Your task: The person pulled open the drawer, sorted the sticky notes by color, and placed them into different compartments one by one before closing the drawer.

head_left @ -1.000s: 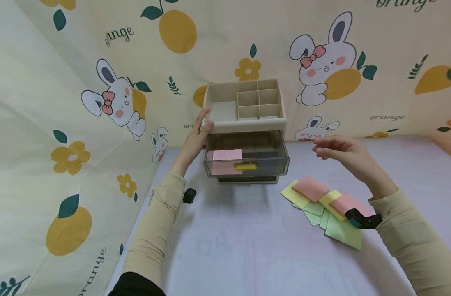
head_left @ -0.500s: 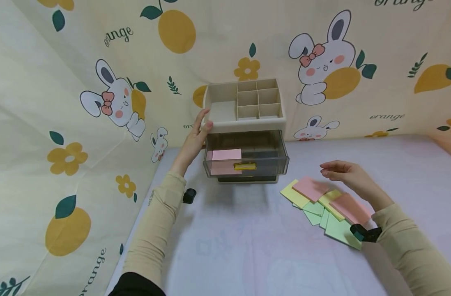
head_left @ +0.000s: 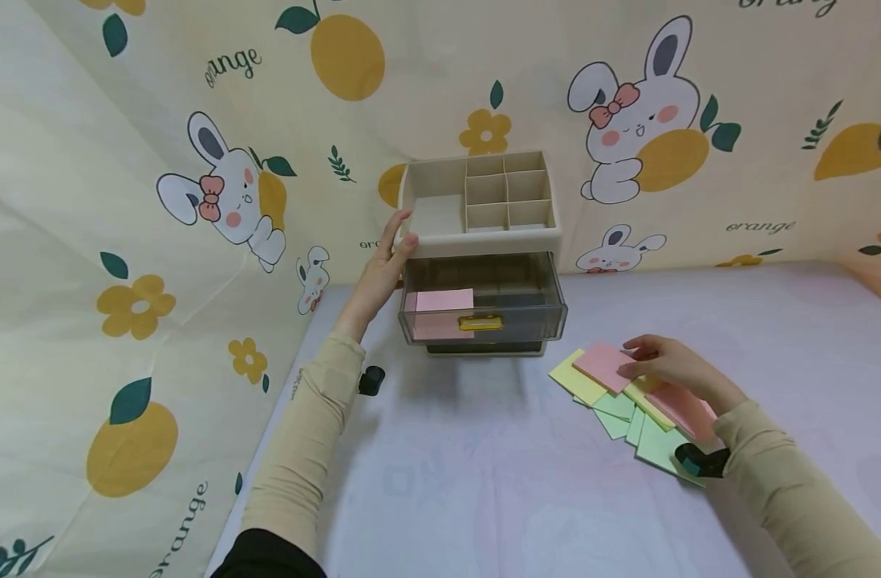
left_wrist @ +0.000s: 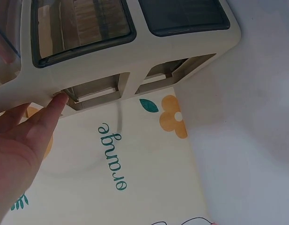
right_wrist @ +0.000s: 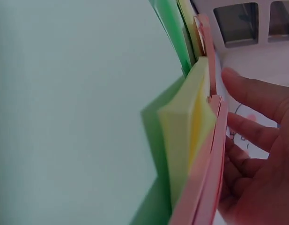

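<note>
A cream cloth backdrop (head_left: 440,76) printed with rabbits, oranges and flowers fills the back and the left side, creased in places; it meets a pale lilac-white desk (head_left: 484,482) that spreads across the six o'clock half of the head view. Near the centre, toward one o'clock, a white organizer (head_left: 484,243) stands upright against the cloth, its top divided into compartments, with a smoky clear drawer (head_left: 523,327) pulled out toward six o'clock. At four o'clock a fanned pile of notes (head_left: 614,405) lies on the desk, green, yellow and pink, overlapping. The left hand (head_left: 374,282) is at the organizer's nine o'clock side, its fingers (left_wrist: 50,110) fairly straight, touching the side and front corner without clenching. The right hand (head_left: 675,369) is at the pile's two o'clock edge, its fingers (right_wrist: 252,129) loosely bent, parted and grasping nothing; whether they touch the nearby pink pad (head_left: 602,363), I cannot tell. Another pink pad (head_left: 444,300) sits in the drawer's nine o'clock half, beside the yellow handle (head_left: 480,323).
</note>
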The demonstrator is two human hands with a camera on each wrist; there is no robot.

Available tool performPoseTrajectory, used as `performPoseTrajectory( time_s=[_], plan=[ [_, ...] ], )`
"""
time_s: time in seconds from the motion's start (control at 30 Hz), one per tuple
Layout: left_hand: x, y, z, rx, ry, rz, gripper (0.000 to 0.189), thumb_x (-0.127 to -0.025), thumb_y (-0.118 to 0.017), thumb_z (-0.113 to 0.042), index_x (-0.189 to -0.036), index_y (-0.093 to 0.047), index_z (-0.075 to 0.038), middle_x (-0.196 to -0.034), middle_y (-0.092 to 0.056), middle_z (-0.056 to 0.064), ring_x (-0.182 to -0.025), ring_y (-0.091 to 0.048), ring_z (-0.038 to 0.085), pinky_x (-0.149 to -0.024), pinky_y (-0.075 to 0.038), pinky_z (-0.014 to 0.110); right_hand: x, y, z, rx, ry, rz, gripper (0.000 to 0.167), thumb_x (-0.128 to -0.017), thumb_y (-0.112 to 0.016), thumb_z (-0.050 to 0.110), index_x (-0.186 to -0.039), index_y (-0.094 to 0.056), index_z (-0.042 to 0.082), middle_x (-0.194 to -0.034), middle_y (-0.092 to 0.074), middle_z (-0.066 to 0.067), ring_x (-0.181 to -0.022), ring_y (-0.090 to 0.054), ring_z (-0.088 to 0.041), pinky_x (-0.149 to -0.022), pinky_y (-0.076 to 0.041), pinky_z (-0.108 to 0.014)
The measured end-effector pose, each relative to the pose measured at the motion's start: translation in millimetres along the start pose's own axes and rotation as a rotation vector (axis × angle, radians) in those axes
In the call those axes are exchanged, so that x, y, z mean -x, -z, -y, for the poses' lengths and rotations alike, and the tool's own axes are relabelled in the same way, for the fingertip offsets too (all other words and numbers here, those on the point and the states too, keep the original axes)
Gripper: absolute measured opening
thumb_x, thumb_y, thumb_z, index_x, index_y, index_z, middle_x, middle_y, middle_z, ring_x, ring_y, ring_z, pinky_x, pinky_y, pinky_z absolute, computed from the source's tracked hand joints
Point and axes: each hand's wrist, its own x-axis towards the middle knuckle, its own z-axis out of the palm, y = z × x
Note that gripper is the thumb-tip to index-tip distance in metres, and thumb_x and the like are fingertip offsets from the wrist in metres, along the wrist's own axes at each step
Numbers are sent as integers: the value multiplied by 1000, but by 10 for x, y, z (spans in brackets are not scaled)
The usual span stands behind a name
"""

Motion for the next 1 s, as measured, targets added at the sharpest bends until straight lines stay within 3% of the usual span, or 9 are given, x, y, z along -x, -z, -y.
performPoseTrajectory(
  time_s=[0.13,0.23,0.37,0.57,0.7,1.0],
  plan=[
    [-3,4,7,11,2,7,62,-75,-39,-81,-131,-21,-63,-156,-14,1,-134,-31,40,-98,-34,63,-41,-14,12,63,-40,17,71,-85,-65,42,-134,-38,-3,-128,-45,-32,-110,-45,-39,-89,-39,-53],
    [-8,5,11,13,1,12,63,-76,-38,-79,-133,-20,-61,-157,-13,1,-134,-31,40,-97,-35,63,-73,-21,6,98,-60,10,76,-83,-67,44,-134,-38,-3,-127,-44,-32,-107,-46,-40,-87,-41,-52],
    [-10,-3,8,18,2,14,72,-69,-39,-84,-134,-20,-59,-157,-14,3,-134,-31,40,-97,-36,63,-73,-25,28,92,-83,-31,80,-80,-70,44,-135,-36,-1,-128,-41,-33,-106,-43,-41,-86,-41,-52],
    [-15,1,7,30,-5,12,75,-68,-39,-85,-135,-20,-58,-157,-14,1,-134,-31,40,-97,-36,63,8,1,79,81,-69,-102,76,-81,-67,47,-136,-35,7,-128,-40,-33,-109,-43,-46,-81,-42,-51],
    [-10,0,8,20,-6,4,74,-68,-39,-86,-134,-20,-59,-157,-13,0,-135,-30,40,-98,-35,63,76,24,86,74,-26,-143,66,-87,-62,46,-135,-40,6,-119,-49,-26,-101,-50,-36,-76,-42,-37],
    [8,2,-3,-19,11,-7,67,-68,-37,-87,-129,-19,-66,-157,-14,0,-136,-29,41,-97,-35,64,199,122,39,-13,53,-208,51,-94,-55,38,-127,-48,-1,-92,-70,-6,-80,-63,-6,-72,-46,-29]
  ],
)
